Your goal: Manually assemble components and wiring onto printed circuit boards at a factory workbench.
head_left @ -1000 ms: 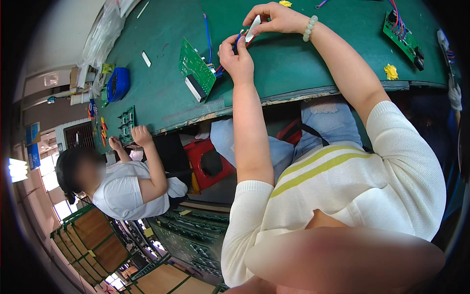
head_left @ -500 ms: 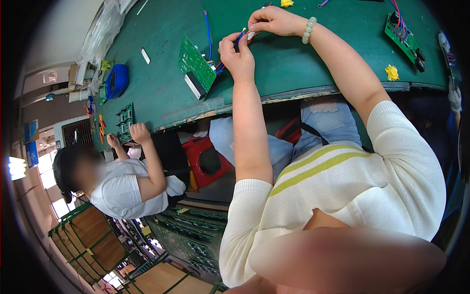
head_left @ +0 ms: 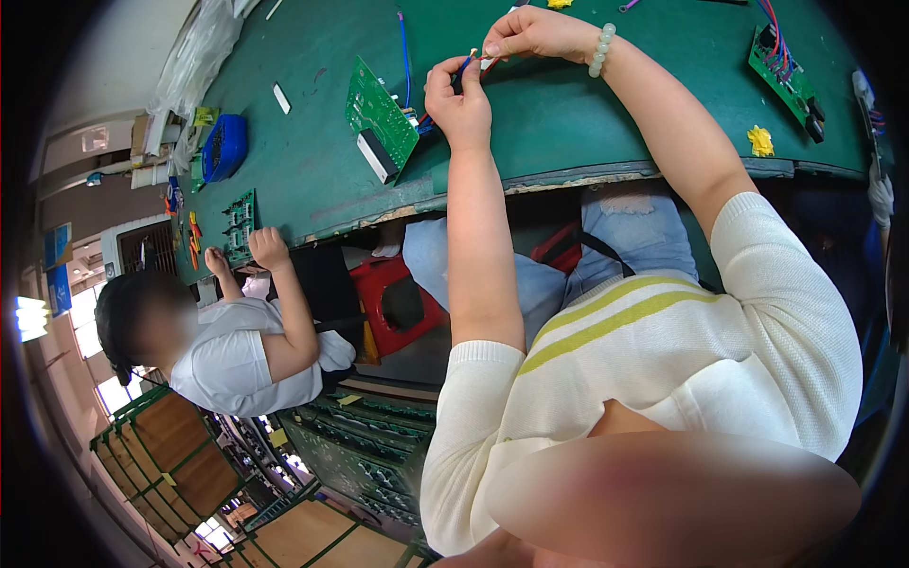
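Observation:
Over the green bench, my left hand [head_left: 458,112] is closed in a pinch round thin wires, blue and red, that run from a green circuit board [head_left: 379,115]. The board lies just left of that hand, with a long black-and-white block [head_left: 377,156] at its near edge. My right hand [head_left: 547,36], with a bead bracelet [head_left: 601,50] at the wrist, pinches the wires close to the left fingertips. A small white piece [head_left: 487,64] shows between the hands; its kind is unclear. One loose blue wire [head_left: 406,59] stretches away behind the board.
Another wired circuit board [head_left: 784,83] sits at the right. A yellow crumpled lump [head_left: 760,142] lies near the bench edge [head_left: 644,172]. At the left are a white strip [head_left: 282,98], a blue container [head_left: 225,148] and a seated co-worker [head_left: 237,360] by a further board [head_left: 240,222].
The view has shifted slightly. My hands stay close together on the wires, with only small finger movement. The co-worker's head and arms have moved a little.

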`<state>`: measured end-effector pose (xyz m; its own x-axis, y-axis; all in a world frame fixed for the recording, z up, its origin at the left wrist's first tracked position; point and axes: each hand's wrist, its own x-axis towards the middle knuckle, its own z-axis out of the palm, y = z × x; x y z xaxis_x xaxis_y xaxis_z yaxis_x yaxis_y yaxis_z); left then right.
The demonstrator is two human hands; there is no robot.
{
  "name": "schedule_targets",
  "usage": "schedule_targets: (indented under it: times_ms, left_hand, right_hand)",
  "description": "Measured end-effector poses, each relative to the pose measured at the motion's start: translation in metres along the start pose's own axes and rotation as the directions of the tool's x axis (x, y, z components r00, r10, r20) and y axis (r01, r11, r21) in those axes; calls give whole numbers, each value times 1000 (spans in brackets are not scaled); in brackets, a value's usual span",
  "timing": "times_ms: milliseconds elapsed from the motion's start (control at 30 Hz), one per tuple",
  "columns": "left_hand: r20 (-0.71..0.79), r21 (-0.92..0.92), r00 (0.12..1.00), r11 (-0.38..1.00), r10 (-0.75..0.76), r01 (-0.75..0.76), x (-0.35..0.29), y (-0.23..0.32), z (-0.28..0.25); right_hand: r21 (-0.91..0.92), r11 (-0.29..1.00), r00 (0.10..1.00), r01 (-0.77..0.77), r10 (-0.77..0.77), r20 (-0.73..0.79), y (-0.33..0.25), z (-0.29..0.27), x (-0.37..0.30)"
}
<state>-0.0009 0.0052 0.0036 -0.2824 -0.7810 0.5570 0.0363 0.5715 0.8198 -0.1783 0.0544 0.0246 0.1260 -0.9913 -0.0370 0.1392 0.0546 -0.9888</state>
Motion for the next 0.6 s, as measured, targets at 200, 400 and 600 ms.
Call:
schedule_targets:
  times_ms: [200, 400, 600]
  left_hand:
    - [-36, -80, 998, 995, -59, 56, 0, 12, 2]
    - [-11, -35, 999, 998, -52, 51, 1, 8, 0]
    - [71, 37, 993, 995, 94, -97, 3, 2, -3]
  right_hand:
    - [-259, 921, 936, 290, -330, -124, -22, 8, -12]
    - [-629, 708, 884, 321, -463, -71, -33, 28, -22]
    - [-772, 503, 808, 389, -589, 23, -34, 26, -22]
